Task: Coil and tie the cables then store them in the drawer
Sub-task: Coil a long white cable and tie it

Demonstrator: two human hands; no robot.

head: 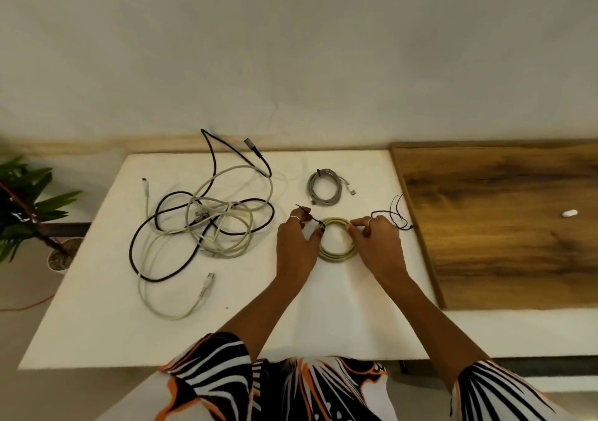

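Surface: white tabletop point(97, 307) under both hands, far edge against the wall.
Wood panel: brown wood-grain board point(504, 226) just right of the right hand, lying flat beside the white top.
Small white object: on the wood panel point(569, 213), well right of the right hand; too small to identify.
Room: plain off-white wall point(291, 48) beyond the hands; potted plant point(29, 207) far left of the left hand, off the table edge, in a white pot.
Containers: drawer not in view.
Green cable coil: yellow-green coil point(338, 252) flat on the white top, between the two hands.
Left hand: point(296, 246) on the coil's left side, fingers curled, pinching a thin black tie point(307, 214) that crosses the coil's upper left rim.
Right hand: point(377, 246) on the coil's right side, thumb and fingers pinching the coil's upper right rim.
Spare ties: thin black ties point(396, 213) loose on the top, just beyond the right hand, near the wood panel edge.
Grey coil: tied grey cable coil point(325, 187) beyond both hands, apart from the green coil.
Loose cables: tangled black and white cables point(207, 226) left of the left hand, uncoiled.
Sleeves: striped black, white and orange fabric point(207, 372) at the near edge.
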